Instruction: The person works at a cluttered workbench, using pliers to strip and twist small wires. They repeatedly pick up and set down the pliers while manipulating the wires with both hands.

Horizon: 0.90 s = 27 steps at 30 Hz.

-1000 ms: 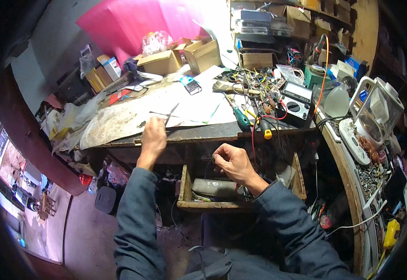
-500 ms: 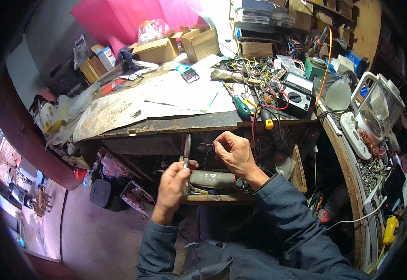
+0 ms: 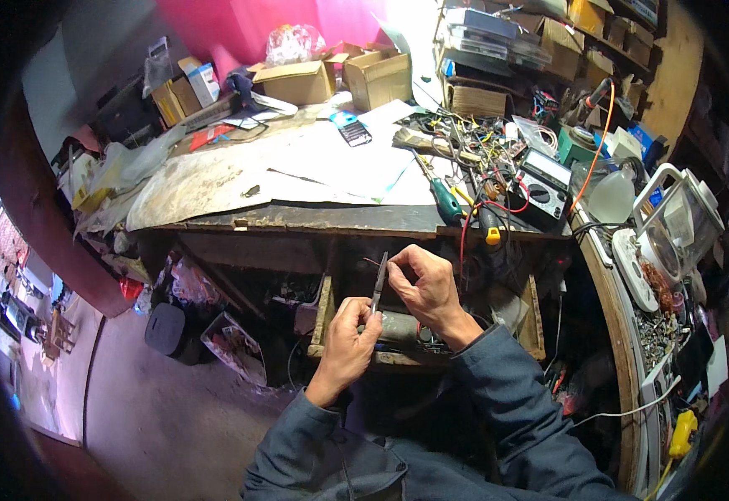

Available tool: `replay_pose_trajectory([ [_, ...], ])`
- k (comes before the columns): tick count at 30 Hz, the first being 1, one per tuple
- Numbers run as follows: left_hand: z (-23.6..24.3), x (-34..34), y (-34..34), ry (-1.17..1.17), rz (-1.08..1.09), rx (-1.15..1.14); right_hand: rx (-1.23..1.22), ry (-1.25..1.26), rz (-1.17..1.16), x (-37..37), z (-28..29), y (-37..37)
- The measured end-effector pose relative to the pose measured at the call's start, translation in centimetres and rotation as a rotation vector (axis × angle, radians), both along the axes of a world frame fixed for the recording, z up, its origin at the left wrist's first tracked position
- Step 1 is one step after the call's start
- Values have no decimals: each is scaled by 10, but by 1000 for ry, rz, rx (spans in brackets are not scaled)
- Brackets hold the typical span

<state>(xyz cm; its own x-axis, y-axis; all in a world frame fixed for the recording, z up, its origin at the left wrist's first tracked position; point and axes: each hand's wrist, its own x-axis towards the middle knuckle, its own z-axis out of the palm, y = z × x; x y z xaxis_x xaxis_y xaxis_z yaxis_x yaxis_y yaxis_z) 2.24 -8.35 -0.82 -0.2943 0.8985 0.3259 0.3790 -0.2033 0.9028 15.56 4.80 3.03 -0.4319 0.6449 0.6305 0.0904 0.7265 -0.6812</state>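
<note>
In my closed left hand [image 3: 347, 342] is a slim grey metal tool [image 3: 378, 284], pointing up and away from me; its exact kind is unclear. My right hand [image 3: 428, 288] pinches beside the tool's upper end, thumb and forefinger together. A thin copper-coloured wire [image 3: 370, 261] shows just left of the tool and seems to run into that pinch. Both hands are in the air over an open drawer [image 3: 364, 357] below the bench edge. Inside the drawer lies a grey-green rounded object [image 3: 399, 326], partly covered by my hands.
Ahead is a workbench with paper sheets [image 3: 239, 175], a green-handled screwdriver [image 3: 446, 200], a multimeter [image 3: 544, 184] and tangled wires [image 3: 464, 138]. Cardboard boxes [image 3: 297, 83] stand at the back. On the right, a side shelf carries a clear jug [image 3: 682, 217]. A bin [image 3: 235, 346] sits lower left.
My left hand has moved right with the metal tool, bringing it against my right hand's fingertips. The tool now leans rightward. The view has shifted slightly.
</note>
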Motion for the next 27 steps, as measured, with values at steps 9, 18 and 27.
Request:
replay_pose_trajectory([
  [9,0,5,3,71,87,11,-38,-9,0,-3,-2,-2],
  [18,4,4,5,34,161,9,-335,54,68,-5,-9,3],
  [27,6,2,6,-116,142,-43,-95,-34,19,-4,0,0],
])
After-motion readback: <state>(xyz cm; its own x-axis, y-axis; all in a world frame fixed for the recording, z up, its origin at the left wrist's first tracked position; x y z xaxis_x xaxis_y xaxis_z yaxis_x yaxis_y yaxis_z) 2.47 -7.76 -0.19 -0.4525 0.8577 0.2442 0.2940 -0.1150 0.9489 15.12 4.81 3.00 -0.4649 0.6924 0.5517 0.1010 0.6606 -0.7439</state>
